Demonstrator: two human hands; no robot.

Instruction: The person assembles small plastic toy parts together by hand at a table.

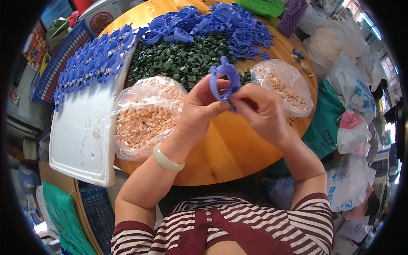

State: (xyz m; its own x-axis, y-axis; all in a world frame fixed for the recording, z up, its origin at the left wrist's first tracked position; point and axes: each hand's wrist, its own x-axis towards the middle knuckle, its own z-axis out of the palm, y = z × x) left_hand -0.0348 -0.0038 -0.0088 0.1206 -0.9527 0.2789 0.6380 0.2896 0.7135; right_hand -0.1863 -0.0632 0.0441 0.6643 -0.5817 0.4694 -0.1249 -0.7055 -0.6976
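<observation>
A blue plastic ring-shaped part (214, 88) with small knobs on its rim is held up over the table. My left hand (203, 104) grips its left side between thumb and fingers. My right hand (260, 106) pinches at the lower edge of the ring; whether a smaller piece sits in that pinch is hidden by the fingers. Just beyond the hands lies a heap of dark green plastic pieces (174, 61), with a pile of blue plastic parts (212, 21) behind it. Beside my left forearm is a clear bag of small peach-coloured pieces (144, 127).
Another clear bag of peach pieces (282, 87) sits at the right of the round wooden table (221, 159). At left, a white foam board (83, 136) carries rows of blue parts (95, 59). A green basket (263, 6) stands at the back; plastic bags (352, 93) crowd the right side.
</observation>
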